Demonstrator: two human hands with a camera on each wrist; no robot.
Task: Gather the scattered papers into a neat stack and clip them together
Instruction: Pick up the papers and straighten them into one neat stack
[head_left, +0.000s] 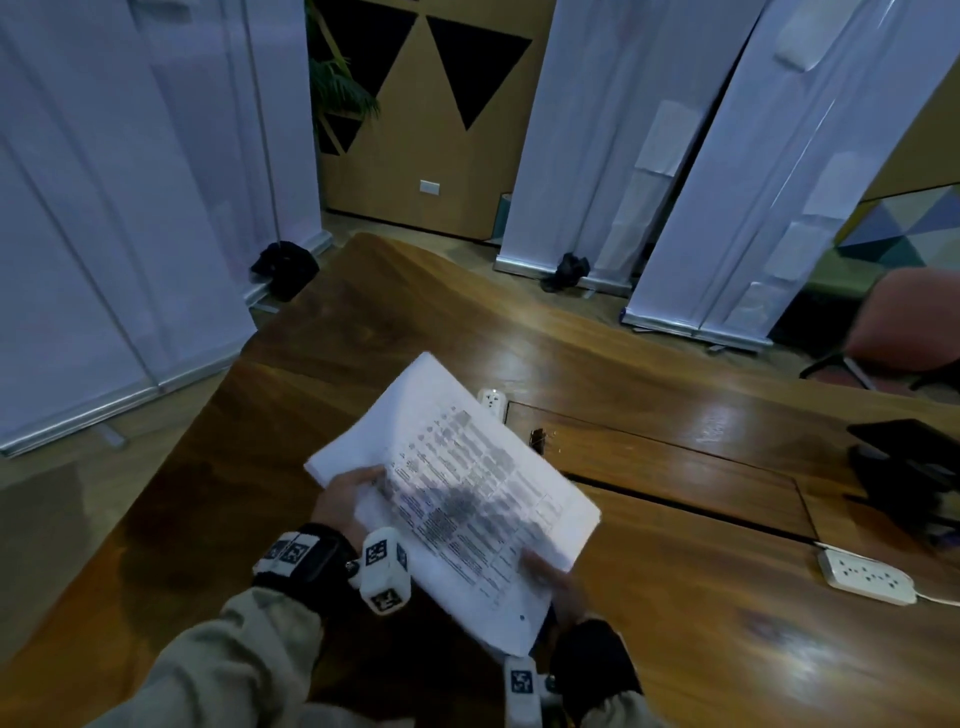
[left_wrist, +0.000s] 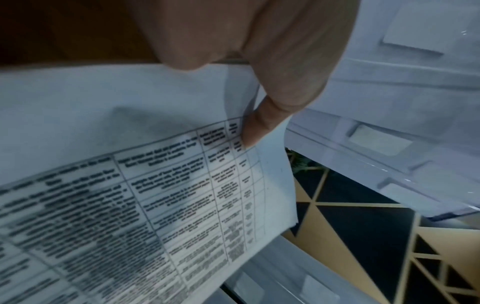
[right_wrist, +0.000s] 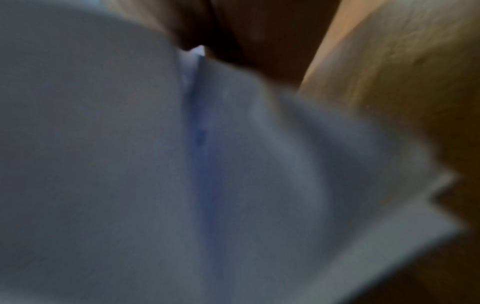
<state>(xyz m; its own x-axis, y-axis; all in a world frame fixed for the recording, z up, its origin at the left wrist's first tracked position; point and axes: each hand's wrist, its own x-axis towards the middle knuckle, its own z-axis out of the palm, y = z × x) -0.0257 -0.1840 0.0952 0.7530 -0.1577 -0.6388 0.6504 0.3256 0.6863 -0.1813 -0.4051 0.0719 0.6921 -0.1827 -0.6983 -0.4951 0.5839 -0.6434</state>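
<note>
A stack of white papers (head_left: 457, 483) with a printed table on top is held above the wooden table (head_left: 701, 613). My left hand (head_left: 345, 496) grips the stack's left edge, thumb on top. In the left wrist view that thumb presses on the printed papers (left_wrist: 145, 185). My right hand (head_left: 545, 574) pinches the stack's near right edge, thumb on the sheet. The right wrist view is blurred and shows the papers (right_wrist: 130, 164) from below, their edges fanned apart. A small dark binder clip (head_left: 537, 437) lies on the table just beyond the stack.
A white power strip (head_left: 865, 576) lies at the right, a second socket (head_left: 492, 401) behind the papers. A dark object (head_left: 909, 478) sits at the right edge. White roll-up banners (head_left: 130, 208) stand around the table, a pink chair (head_left: 904, 322) at the right.
</note>
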